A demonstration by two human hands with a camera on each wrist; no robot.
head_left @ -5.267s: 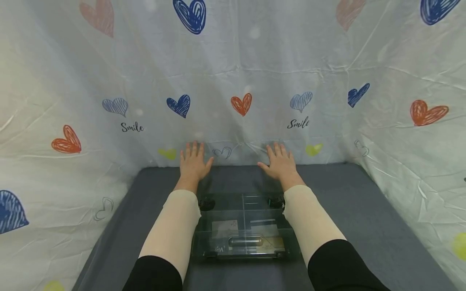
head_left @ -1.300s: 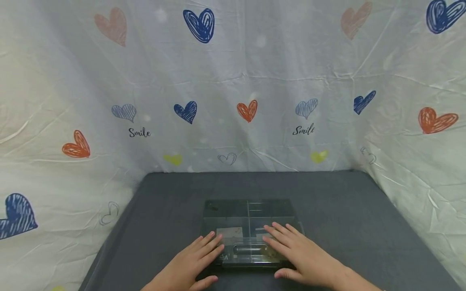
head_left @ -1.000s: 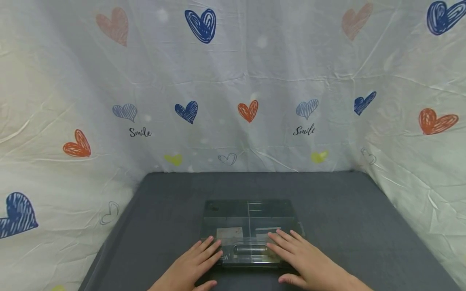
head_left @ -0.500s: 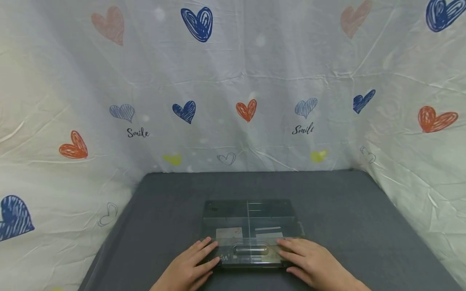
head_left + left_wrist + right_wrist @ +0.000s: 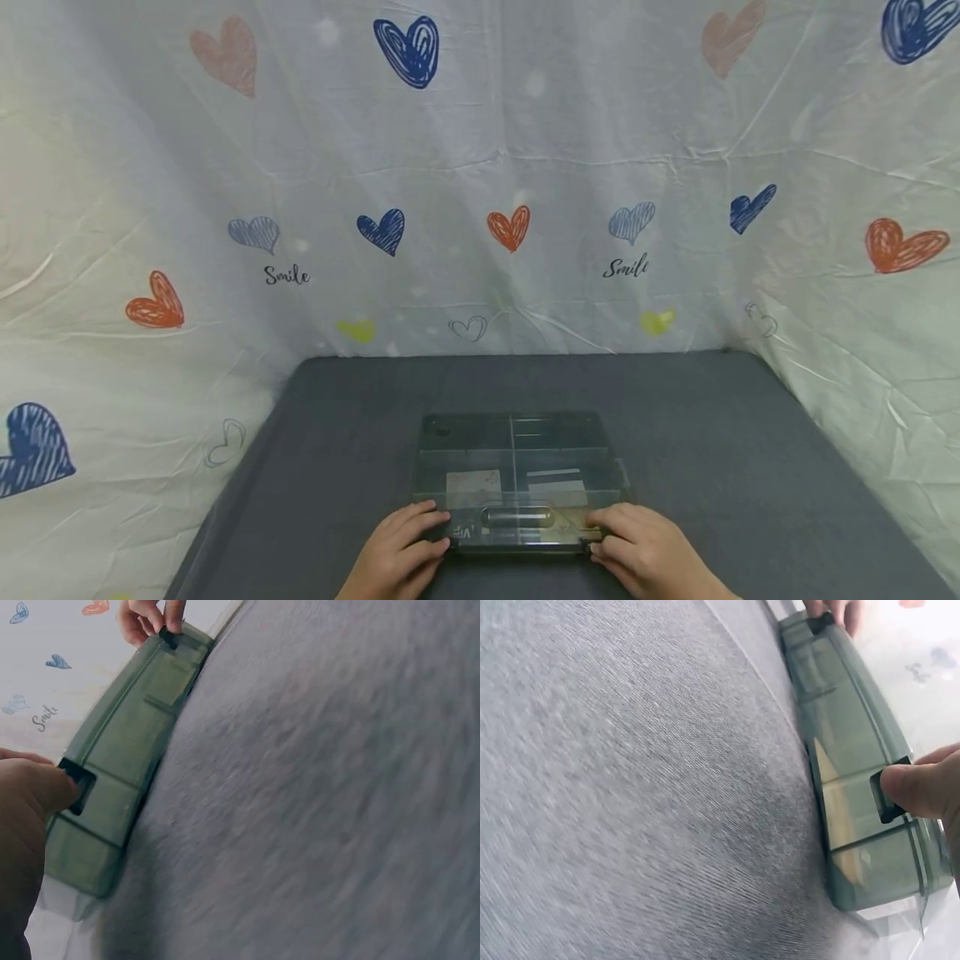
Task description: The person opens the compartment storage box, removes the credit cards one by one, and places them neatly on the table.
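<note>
A see-through, dark greenish plastic storage box (image 5: 517, 433) with divided compartments lies closed on the grey tabletop. At its front left corner my left hand (image 5: 396, 546) has fingertips on the lid. In the left wrist view its thumb presses at a black latch (image 5: 88, 778), the fingers partly hidden on top. My right hand (image 5: 651, 546) mirrors this at the front right. Its thumb (image 5: 904, 784) sits in the black latch (image 5: 889, 815) in the right wrist view, fingers bent over the lid. Pale cards (image 5: 472, 481) show through the lid, behind a long oval recess (image 5: 517, 517).
A grey cloth-covered table (image 5: 360, 417) spreads around the box. Behind it and along both sides hangs a white curtain (image 5: 450, 125) printed with hearts and the word Smile. The table's back edge meets this curtain.
Both hands came back from the table's far edge, rested flat over the lid's front corners, then slid down and curled at the front latches. The sleeves left view. The box has stayed in place.
</note>
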